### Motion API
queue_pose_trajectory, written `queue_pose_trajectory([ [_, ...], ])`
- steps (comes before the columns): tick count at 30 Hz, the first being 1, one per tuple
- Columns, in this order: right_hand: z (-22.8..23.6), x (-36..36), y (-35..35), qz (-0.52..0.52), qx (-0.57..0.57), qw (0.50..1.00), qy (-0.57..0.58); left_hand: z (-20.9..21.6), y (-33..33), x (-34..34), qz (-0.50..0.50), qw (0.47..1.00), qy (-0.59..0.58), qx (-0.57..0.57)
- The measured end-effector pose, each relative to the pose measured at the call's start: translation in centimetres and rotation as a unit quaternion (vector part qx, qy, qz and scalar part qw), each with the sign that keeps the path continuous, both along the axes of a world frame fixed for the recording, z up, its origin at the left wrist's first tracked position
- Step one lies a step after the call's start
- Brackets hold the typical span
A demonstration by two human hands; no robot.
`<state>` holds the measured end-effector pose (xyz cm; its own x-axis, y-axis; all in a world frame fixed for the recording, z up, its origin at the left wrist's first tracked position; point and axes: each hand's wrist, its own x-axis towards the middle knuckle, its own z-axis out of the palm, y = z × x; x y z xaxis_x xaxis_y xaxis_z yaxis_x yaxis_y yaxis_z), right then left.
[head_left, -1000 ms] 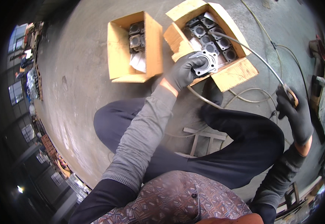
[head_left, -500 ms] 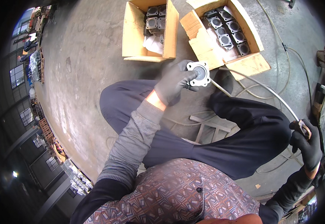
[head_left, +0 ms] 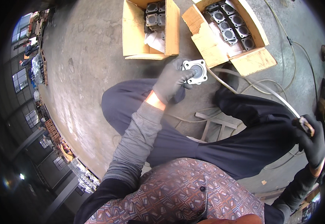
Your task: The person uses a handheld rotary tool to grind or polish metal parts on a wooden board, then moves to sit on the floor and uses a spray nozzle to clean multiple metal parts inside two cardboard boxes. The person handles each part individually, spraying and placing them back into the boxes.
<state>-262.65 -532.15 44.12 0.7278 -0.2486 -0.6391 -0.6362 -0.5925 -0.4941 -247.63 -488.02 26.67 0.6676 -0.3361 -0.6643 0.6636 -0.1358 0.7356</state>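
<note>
Just left of the right-hand carton's near flap (head_left: 253, 61): one metal casting (head_left: 201, 77), squarish, no clear long axis, holed flange facing me. My left fingers (head_left: 184, 76) are pinching its left side, thumb across the face. From the casting's right: one pale wand (head_left: 287, 104), its long axis slanting toward the casting, far end blurring near it. My right fingers (head_left: 303, 141), well apart from the casting, are curling around the wand's handle.

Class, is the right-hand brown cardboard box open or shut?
Open: the box has cardboard flaps spread outward, revealing grey metal flanged parts inside.
</note>
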Motion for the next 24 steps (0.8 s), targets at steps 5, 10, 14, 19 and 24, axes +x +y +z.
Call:
queue_pose_trajectory([
  [5, -0.1, 1.2, 0.8, 0.061, -0.011, 0.997, 0.053, 0.8, 0.0, 0.2, -0.020, 0.999, 0.006, 0.049],
  [10, -0.2, 3.3, 0.7, 0.075, 0.092, 0.990, 0.079, 1.7, -0.6, 0.5, -0.007, 1.000, 0.001, 0.006],
  [14, -0.8, 3.0, 0.9, 0.072, 0.072, 0.994, 0.047, 2.4, -1.4, 0.3, 0.004, 0.998, 0.022, -0.053],
  [19, -0.7, 2.5, 0.8, 0.075, 0.032, 0.996, 0.020, 3.6, -2.0, 0.5, -0.007, 0.999, 0.025, -0.042],
  [24, 0.2, 2.6, 0.8, -0.060, 0.072, 0.996, -0.013, 3.7, -1.4, 0.7, -0.038, 0.999, 0.011, -0.001],
])
